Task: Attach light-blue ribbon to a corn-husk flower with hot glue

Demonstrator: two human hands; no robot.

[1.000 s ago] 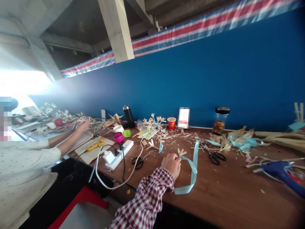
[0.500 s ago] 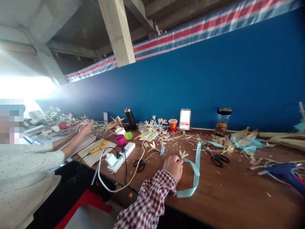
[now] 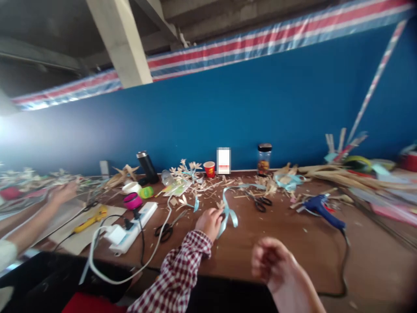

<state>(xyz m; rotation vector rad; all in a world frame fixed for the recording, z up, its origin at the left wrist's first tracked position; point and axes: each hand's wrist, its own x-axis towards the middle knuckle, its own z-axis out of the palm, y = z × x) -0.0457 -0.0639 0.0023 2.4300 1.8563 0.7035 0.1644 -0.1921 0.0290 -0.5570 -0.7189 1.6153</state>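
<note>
My left hand rests on the brown table with its fingers closed on a pale dried-husk flower. A light blue ribbon runs from beside these fingers and loops to the right across the wood. My right hand hovers over the near edge, blurred, its fingers loosely curled and no object visible in it. Black scissors lie beyond the ribbon. A second pair of scissors is left of my left hand, and another small flower with blue ribbon lies behind it.
A blue glue gun with a trailing cord lies at right. Left are a white power strip and a yellow glue gun. A red paper cup, a jar and a black flask stand behind. A co-worker's hand is far left.
The view has swung right. My right hand has come into sight at the lower right. The ribbon's loop has shifted and drawn in closer to my left hand, which stays on the flower.
</note>
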